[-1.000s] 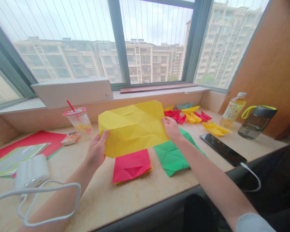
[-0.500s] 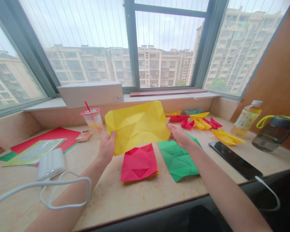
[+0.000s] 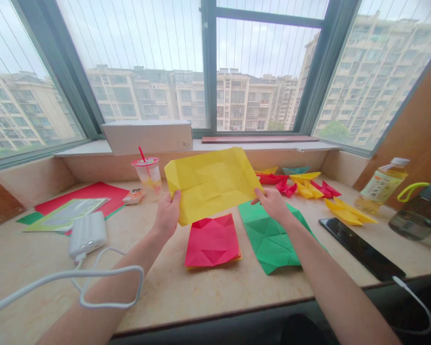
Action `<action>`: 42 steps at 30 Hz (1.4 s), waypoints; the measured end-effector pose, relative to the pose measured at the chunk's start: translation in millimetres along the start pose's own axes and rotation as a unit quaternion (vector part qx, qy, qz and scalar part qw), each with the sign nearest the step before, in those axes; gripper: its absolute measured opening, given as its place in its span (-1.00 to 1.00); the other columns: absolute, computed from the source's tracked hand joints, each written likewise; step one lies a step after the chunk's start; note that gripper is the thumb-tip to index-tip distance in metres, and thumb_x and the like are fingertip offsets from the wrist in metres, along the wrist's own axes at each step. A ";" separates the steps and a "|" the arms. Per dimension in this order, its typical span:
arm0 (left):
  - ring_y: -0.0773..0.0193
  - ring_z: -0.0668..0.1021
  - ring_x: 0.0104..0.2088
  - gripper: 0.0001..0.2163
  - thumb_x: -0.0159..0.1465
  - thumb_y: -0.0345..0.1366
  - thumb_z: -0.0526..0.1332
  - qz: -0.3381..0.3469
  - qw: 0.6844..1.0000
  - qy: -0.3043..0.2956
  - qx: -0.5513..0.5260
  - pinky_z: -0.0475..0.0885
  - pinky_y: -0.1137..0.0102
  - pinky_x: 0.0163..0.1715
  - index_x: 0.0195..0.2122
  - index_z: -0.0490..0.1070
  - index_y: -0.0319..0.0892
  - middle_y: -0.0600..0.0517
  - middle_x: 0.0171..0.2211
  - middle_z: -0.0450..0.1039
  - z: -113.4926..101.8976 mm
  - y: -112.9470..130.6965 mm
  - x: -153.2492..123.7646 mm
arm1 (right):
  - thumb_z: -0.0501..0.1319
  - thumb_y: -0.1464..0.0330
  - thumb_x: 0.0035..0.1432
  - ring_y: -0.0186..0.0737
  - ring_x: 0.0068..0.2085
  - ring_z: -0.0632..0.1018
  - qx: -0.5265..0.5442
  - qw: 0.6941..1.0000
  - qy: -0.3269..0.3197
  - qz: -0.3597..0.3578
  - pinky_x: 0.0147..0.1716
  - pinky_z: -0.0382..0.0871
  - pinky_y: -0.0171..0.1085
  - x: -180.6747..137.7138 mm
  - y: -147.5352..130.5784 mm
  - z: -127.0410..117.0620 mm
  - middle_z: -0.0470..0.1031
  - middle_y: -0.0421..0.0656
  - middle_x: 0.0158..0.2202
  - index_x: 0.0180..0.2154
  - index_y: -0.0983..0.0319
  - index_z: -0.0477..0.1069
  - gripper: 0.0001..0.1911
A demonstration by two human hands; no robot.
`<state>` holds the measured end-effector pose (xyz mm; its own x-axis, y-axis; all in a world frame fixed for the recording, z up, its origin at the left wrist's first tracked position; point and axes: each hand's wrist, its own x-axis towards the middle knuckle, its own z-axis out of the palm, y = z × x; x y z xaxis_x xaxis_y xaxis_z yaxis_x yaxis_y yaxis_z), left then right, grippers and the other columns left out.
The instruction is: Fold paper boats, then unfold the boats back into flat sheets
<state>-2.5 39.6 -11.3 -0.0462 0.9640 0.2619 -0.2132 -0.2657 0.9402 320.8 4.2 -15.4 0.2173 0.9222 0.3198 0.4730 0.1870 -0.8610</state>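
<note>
Yellow paper [image 3: 212,184] in pinch of left hand [image 3: 168,214] and right hand [image 3: 273,203], bottle label [image 3: 383,186] unreadable

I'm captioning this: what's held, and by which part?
Creased yellow sheet of paper: the left hand holds its left edge, the right hand its lower right corner.

Right hand [image 3: 276,205] shifts its grip from about three o'clock to four on a yellow sheet [image 3: 210,184] within a second, as the view swings toward nine, revealing more window glass [image 3: 7,48] at ten o'clock.
</note>
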 end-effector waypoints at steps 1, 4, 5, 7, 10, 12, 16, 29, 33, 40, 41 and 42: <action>0.16 0.64 -0.22 -0.70 0.23 -0.17 0.27 -0.017 1.000 0.000 -0.001 0.57 0.36 -0.29 -0.08 0.43 -0.20 -0.06 -0.20 0.60 -0.6 2.0 -0.3 | 0.20 -0.14 0.08 -0.13 -0.42 0.57 0.012 1.000 -0.005 0.008 -0.41 0.42 -0.25 0.9 -0.1 -3.4 0.52 -0.10 -0.61 -0.60 0.24 0.49 -0.41; 0.14 0.66 -0.32 -0.72 0.19 -0.19 0.32 -0.108 0.992 -0.065 0.001 0.57 0.36 -0.39 -0.13 0.45 -0.21 -0.09 -0.29 0.62 -4.4 8.4 -1.9 | 0.04 -0.20 0.15 -0.07 -0.25 0.62 0.132 0.989 -0.033 0.062 -0.30 0.47 -0.23 1.6 -3.4 -14.5 0.61 -0.04 -0.41 -0.40 0.24 0.55 -0.34; 0.13 0.66 -0.35 -0.72 0.17 -0.18 0.33 -0.139 0.985 -0.097 0.003 0.56 0.35 -0.42 -0.14 0.46 -0.21 -0.09 -0.31 0.63 -5.6 10.0 -2.8 | -0.02 -0.21 0.18 -0.07 -0.22 0.63 0.173 0.980 -0.051 0.077 -0.27 0.48 -0.21 1.2 -4.9 -17.4 0.63 -0.02 -0.35 -0.34 0.23 0.56 -0.30; 0.11 0.66 -0.39 -0.70 0.15 -0.17 0.35 -0.178 0.973 -0.144 0.004 0.56 0.34 -0.46 -0.14 0.47 -0.20 -0.10 -0.34 0.63 -6.8 12.1 -5.3 | -0.09 -0.21 0.20 -0.06 -0.20 0.64 0.225 0.965 -0.089 0.097 -0.27 0.49 -0.19 -0.2 -6.8 -21.2 0.64 0.01 -0.29 -0.27 0.21 0.55 -0.28; 0.09 0.66 -0.39 -0.67 0.14 -0.13 0.37 -0.189 0.967 -0.169 -0.004 0.55 0.33 -0.47 -0.12 0.48 -0.19 -0.09 -0.34 0.64 -6.3 12.1 -8.1 | 0.04 -0.17 0.18 -0.03 -0.24 0.65 0.240 0.962 -0.084 0.101 -0.32 0.50 -0.17 -1.0 -4.0 -21.9 0.65 -0.01 -0.30 -0.26 0.19 0.54 -0.39; 0.09 0.67 -0.38 -0.67 0.14 -0.13 0.37 -0.188 0.967 -0.174 -0.008 0.55 0.33 -0.44 -0.12 0.49 -0.18 -0.09 -0.33 0.64 -6.1 10.7 -8.2 | 0.13 -0.12 0.16 0.01 -0.25 0.64 0.225 0.969 -0.061 0.082 -0.34 0.50 -0.16 0.5 1.3 -21.1 0.64 -0.01 -0.30 -0.27 0.19 0.54 -0.47; 0.11 0.66 -0.38 -0.65 0.14 -0.12 0.38 -0.184 0.967 -0.178 -0.005 0.55 0.35 -0.44 -0.13 0.50 -0.20 -0.10 -0.32 0.64 -6.6 7.5 -6.7 | 0.16 -0.06 0.14 0.04 -0.19 0.60 0.111 0.993 0.024 0.005 -0.23 0.48 -0.11 6.3 12.5 -21.5 0.64 -0.01 -0.26 -0.27 0.20 0.55 -0.52; -0.04 0.65 -0.18 -0.54 0.23 0.06 0.23 -0.138 0.969 -0.202 -0.047 0.51 0.29 -0.26 -0.10 0.54 -0.27 -0.17 -0.23 0.64 -15.2 12.3 -3.1 | 0.28 -0.07 0.03 -0.02 -0.36 0.62 0.154 0.986 -0.055 0.037 -0.42 0.48 -0.18 4.1 12.8 -21.4 0.65 -0.05 -0.30 -0.25 0.21 0.57 -0.50; 0.07 0.65 -0.29 -0.61 0.22 0.01 0.28 -0.134 0.974 -0.184 -0.024 0.50 0.34 -0.31 -0.23 0.57 -0.27 -0.12 -0.32 0.64 -12.6 12.4 -3.3 | 0.30 -0.07 0.02 -0.02 -0.37 0.63 0.163 0.984 -0.069 0.036 -0.43 0.49 -0.18 2.8 12.6 -19.7 0.66 -0.06 -0.30 -0.22 0.22 0.57 -0.49; 0.18 0.62 -0.40 -0.66 0.15 -0.01 0.34 -0.063 0.990 -0.117 0.037 0.48 0.39 -0.38 -0.28 0.56 -0.23 -0.05 -0.36 0.63 -16.5 7.0 5.2 | 0.31 -0.05 0.02 -0.04 -0.36 0.63 0.189 0.977 -0.091 0.035 -0.39 0.50 -0.17 -1.6 6.1 -14.4 0.65 -0.05 -0.27 -0.20 0.21 0.57 -0.50; 0.18 0.62 -0.40 -0.66 0.15 -0.01 0.34 -0.057 0.993 -0.101 0.038 0.48 0.40 -0.40 -0.29 0.55 -0.22 -0.05 -0.36 0.63 -17.5 6.8 6.4 | 0.30 -0.05 0.04 -0.04 -0.35 0.63 0.189 0.977 -0.098 0.029 -0.38 0.50 -0.18 -2.7 4.2 -13.1 0.65 -0.05 -0.26 -0.18 0.21 0.57 -0.50; 0.18 0.61 -0.40 -0.66 0.16 -0.01 0.33 -0.055 0.994 -0.087 0.036 0.47 0.41 -0.42 -0.29 0.55 -0.22 -0.05 -0.36 0.63 -18.5 6.9 7.4 | 0.29 -0.05 0.06 -0.04 -0.34 0.63 0.192 0.976 -0.100 0.024 -0.38 0.50 -0.18 -3.4 2.6 -12.3 0.65 -0.05 -0.25 -0.16 0.21 0.56 -0.50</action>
<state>-22.4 45.1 -6.8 0.1436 0.9723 0.1847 -0.1374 -0.1652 0.9766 331.8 -2.6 -13.8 0.0430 0.9735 0.2247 0.1027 0.2194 -0.9702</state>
